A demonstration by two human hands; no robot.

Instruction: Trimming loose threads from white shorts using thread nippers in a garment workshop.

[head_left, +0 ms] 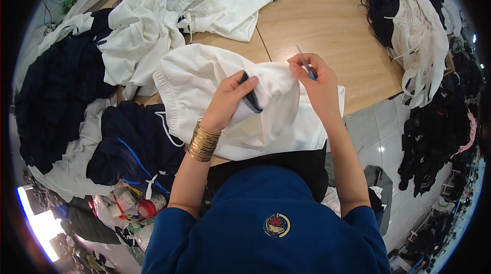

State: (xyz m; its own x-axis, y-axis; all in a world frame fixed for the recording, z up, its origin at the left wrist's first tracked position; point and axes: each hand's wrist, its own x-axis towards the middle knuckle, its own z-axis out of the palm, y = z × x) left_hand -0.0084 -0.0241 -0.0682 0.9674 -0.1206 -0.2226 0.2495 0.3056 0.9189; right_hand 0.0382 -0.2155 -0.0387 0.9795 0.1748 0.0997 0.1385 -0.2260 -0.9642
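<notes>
A pair of white trousers or shorts (204,74) with a gathered elastic waistband lies across the table's near edge in front of me. My left hand (228,101), a stack of gold bangles on its wrist, is closed on the garment at a navy ribbed edge (251,97). To the right, my right hand (318,80) pinches the lifted white cloth between thumb and forefinger. That same hand also holds a small blue-handled cutting tool (310,72), its thin blade pointing up and away. The fingers hide most of the tool, so its exact kind is unclear.
More white garments (148,33) are heaped at the far left of the wooden table (312,23). Dark navy clothes (61,100) pile up along the left side. A bundle of white cloth (422,38) hangs over the right edge, with black garments (434,141) below it.
</notes>
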